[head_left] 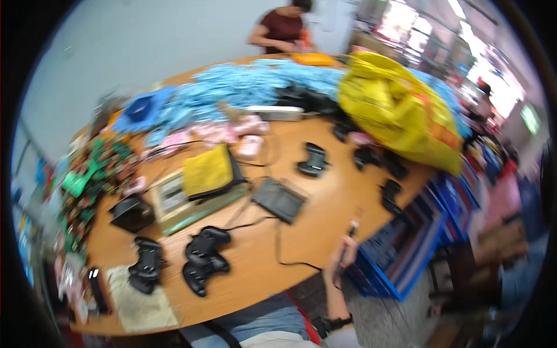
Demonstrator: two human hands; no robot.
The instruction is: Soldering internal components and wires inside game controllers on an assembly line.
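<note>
My right hand (342,258) is closed around a slim dark soldering iron (351,229), held at the table's right front edge with its pale tip pointing away from me. Motion blurs the tip. A black cord (299,264) runs over the table toward this hand. Nearest on the tabletop are a dark notebook-like flat block (278,199) and a black game controller (313,159). Two more black controllers (206,258) lie together at the front left, beside another one (146,264) on a stained pale sheet (142,298). My left hand does not show.
A yellow cloth (208,171) covers part of a pale box (174,200). Green circuit pieces (87,180) pile up at left, light-blue parts (238,87) along the back. A large yellow bag (400,110) stands back right. Blue crates (394,255) adjoin the right edge. Another person (281,29) works across the table.
</note>
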